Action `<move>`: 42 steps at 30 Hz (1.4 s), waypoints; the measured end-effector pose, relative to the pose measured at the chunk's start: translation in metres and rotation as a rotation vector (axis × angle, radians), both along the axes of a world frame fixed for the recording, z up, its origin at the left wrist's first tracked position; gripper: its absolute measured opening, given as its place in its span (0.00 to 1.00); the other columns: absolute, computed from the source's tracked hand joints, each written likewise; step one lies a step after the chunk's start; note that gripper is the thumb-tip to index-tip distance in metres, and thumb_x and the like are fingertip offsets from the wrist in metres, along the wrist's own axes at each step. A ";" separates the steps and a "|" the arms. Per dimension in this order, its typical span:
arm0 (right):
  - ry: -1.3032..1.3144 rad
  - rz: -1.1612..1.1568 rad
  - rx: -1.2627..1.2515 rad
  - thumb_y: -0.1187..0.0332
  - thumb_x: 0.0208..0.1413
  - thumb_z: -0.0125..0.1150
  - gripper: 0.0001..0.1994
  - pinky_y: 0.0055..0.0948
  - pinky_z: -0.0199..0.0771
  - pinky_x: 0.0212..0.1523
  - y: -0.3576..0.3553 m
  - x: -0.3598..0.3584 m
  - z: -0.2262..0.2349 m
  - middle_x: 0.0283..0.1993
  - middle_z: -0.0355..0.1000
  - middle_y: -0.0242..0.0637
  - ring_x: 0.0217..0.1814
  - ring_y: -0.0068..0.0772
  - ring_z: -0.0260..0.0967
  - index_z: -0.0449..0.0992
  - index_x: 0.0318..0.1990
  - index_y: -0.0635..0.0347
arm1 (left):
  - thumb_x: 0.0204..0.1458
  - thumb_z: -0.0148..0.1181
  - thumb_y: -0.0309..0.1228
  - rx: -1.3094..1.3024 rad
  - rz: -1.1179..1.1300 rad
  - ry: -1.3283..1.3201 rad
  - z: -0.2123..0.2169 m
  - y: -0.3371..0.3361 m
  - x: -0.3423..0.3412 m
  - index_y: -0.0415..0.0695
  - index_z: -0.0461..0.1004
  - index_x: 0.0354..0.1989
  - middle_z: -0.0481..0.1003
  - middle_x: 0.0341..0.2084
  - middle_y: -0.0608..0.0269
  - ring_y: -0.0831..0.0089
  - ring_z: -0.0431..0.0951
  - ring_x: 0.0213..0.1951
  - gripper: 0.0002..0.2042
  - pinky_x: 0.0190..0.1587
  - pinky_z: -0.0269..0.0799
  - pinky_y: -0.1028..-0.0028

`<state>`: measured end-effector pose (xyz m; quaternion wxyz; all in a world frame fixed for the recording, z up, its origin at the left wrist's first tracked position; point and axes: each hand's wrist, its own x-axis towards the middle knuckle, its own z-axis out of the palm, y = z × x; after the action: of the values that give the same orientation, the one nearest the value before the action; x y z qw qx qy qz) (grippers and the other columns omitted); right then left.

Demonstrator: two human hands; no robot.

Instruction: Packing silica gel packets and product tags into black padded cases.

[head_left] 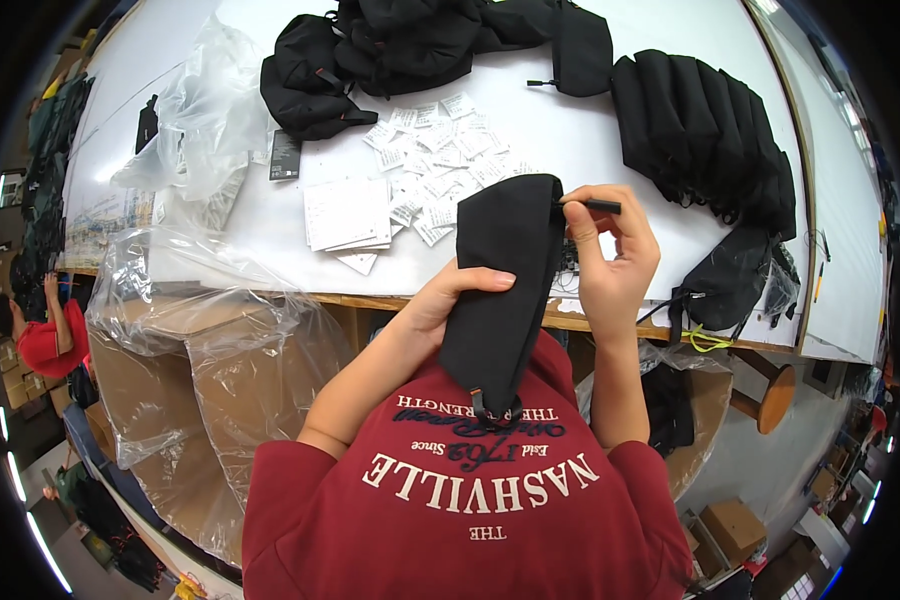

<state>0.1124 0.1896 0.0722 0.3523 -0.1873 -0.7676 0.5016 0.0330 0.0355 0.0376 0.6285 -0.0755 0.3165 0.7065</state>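
A flat black zip pouch is held upright over the near table edge, in front of my chest. My left hand grips it by its left side, with the thumb lying across the front. My right hand pinches a short black zipper pull at the pouch's upper right corner. A small loop tab hangs at the bottom end. Whether the pouch holds anything inside cannot be seen.
Small white printed packets lie scattered beyond the pouch, beside stacked white cards. Black pouches are heaped at the back and lined up at the right. Clear plastic bags lie left; a plastic-lined carton stands below.
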 end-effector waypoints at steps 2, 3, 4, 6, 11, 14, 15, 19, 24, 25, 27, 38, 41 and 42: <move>-0.005 0.029 -0.023 0.75 0.52 0.62 0.03 0.18 0.64 0.26 0.002 0.002 -0.001 0.31 0.71 0.32 0.28 0.20 0.67 0.75 0.32 0.64 | 0.43 0.58 0.23 -0.003 0.015 -0.025 -0.004 -0.001 0.001 0.31 0.68 0.49 0.77 0.35 0.50 0.65 0.81 0.33 0.21 0.37 0.80 0.70; -0.010 0.063 -0.055 0.75 0.52 0.61 0.03 0.18 0.64 0.26 0.003 0.003 0.000 0.31 0.71 0.32 0.27 0.20 0.67 0.75 0.31 0.65 | 0.43 0.58 0.23 -0.004 0.016 -0.026 -0.006 -0.002 0.000 0.31 0.68 0.49 0.77 0.35 0.50 0.65 0.81 0.33 0.21 0.37 0.80 0.70; -0.016 0.098 -0.087 0.76 0.53 0.60 0.02 0.18 0.63 0.25 0.004 0.004 0.002 0.31 0.71 0.32 0.25 0.20 0.67 0.75 0.31 0.65 | 0.44 0.59 0.25 0.035 -0.047 0.045 -0.009 -0.005 -0.004 0.32 0.67 0.51 0.76 0.39 0.50 0.65 0.80 0.36 0.23 0.41 0.79 0.70; -0.049 0.132 -0.091 0.76 0.52 0.60 0.02 0.18 0.63 0.25 0.002 0.008 0.008 0.30 0.71 0.32 0.24 0.20 0.67 0.74 0.31 0.66 | 0.44 0.60 0.27 0.072 -0.106 0.114 -0.018 -0.008 -0.010 0.32 0.65 0.53 0.75 0.42 0.49 0.64 0.79 0.40 0.26 0.44 0.77 0.69; -0.171 0.212 -0.073 0.76 0.52 0.60 0.02 0.18 0.60 0.23 -0.002 0.005 0.011 0.30 0.70 0.32 0.22 0.20 0.66 0.74 0.31 0.65 | 0.46 0.63 0.38 0.175 -0.157 0.312 -0.022 0.006 -0.045 0.36 0.66 0.56 0.74 0.45 0.57 0.71 0.75 0.47 0.29 0.51 0.70 0.73; -0.154 0.145 0.007 0.76 0.52 0.60 0.02 0.18 0.59 0.22 0.001 -0.003 0.011 0.30 0.70 0.32 0.23 0.20 0.65 0.75 0.31 0.64 | 0.48 0.62 0.35 0.102 -0.098 0.335 -0.016 0.016 -0.041 0.36 0.69 0.53 0.76 0.42 0.58 0.72 0.76 0.42 0.24 0.47 0.72 0.74; -0.150 0.146 0.010 0.75 0.51 0.60 0.02 0.19 0.59 0.22 0.001 -0.005 0.010 0.29 0.70 0.32 0.23 0.20 0.64 0.74 0.31 0.64 | 0.49 0.61 0.33 0.089 -0.059 0.275 -0.016 0.017 -0.040 0.36 0.70 0.51 0.76 0.40 0.58 0.72 0.78 0.40 0.21 0.44 0.74 0.75; -0.189 0.389 -0.078 0.75 0.50 0.61 0.03 0.20 0.60 0.23 -0.016 0.003 0.014 0.29 0.69 0.34 0.25 0.23 0.65 0.74 0.31 0.64 | 0.53 0.58 0.31 0.091 0.151 -0.046 -0.031 0.018 -0.047 0.34 0.72 0.44 0.77 0.35 0.53 0.69 0.80 0.33 0.14 0.38 0.78 0.73; -0.249 0.537 -0.144 0.77 0.50 0.61 0.03 0.21 0.60 0.23 -0.035 0.015 0.021 0.28 0.67 0.33 0.23 0.24 0.64 0.74 0.32 0.63 | 0.57 0.52 0.30 0.136 0.237 -0.077 -0.027 0.018 -0.067 0.34 0.73 0.41 0.78 0.30 0.53 0.69 0.80 0.27 0.11 0.28 0.80 0.75; -0.270 0.571 -0.159 0.76 0.50 0.61 0.03 0.20 0.60 0.22 -0.037 0.017 0.022 0.28 0.66 0.33 0.23 0.23 0.63 0.74 0.33 0.63 | 0.57 0.52 0.30 0.184 0.244 -0.075 -0.029 0.017 -0.072 0.34 0.73 0.40 0.78 0.29 0.52 0.69 0.80 0.27 0.11 0.28 0.80 0.75; -0.285 0.596 -0.159 0.76 0.50 0.61 0.03 0.20 0.59 0.22 -0.043 0.018 0.022 0.27 0.65 0.33 0.22 0.23 0.63 0.74 0.32 0.63 | 0.56 0.53 0.30 0.242 0.270 -0.068 -0.030 0.019 -0.080 0.33 0.74 0.38 0.78 0.27 0.50 0.69 0.80 0.26 0.11 0.27 0.80 0.76; -0.291 0.622 -0.149 0.75 0.50 0.61 0.03 0.21 0.59 0.21 -0.049 0.027 0.019 0.26 0.64 0.32 0.19 0.22 0.61 0.74 0.32 0.62 | 0.55 0.55 0.28 0.245 0.327 -0.025 -0.032 0.010 -0.085 0.34 0.75 0.40 0.79 0.31 0.54 0.70 0.81 0.29 0.10 0.32 0.80 0.75; -0.317 0.639 -0.129 0.75 0.50 0.62 0.03 0.23 0.60 0.21 -0.049 0.032 0.018 0.27 0.65 0.33 0.21 0.24 0.63 0.74 0.32 0.63 | 0.54 0.57 0.28 0.243 0.296 0.021 -0.033 0.005 -0.082 0.35 0.76 0.39 0.79 0.32 0.56 0.71 0.81 0.30 0.09 0.34 0.79 0.76; -0.317 0.640 -0.130 0.75 0.50 0.62 0.03 0.23 0.60 0.21 -0.050 0.034 0.016 0.27 0.65 0.33 0.21 0.24 0.63 0.74 0.32 0.63 | 0.53 0.57 0.28 0.214 0.294 0.037 -0.033 0.004 -0.081 0.35 0.76 0.39 0.79 0.32 0.55 0.71 0.81 0.30 0.09 0.33 0.79 0.76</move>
<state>0.1466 0.1393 0.0879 0.0412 -0.0350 -0.7991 0.5988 -0.0476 0.0395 0.0042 0.5168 -0.0405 0.2366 0.8218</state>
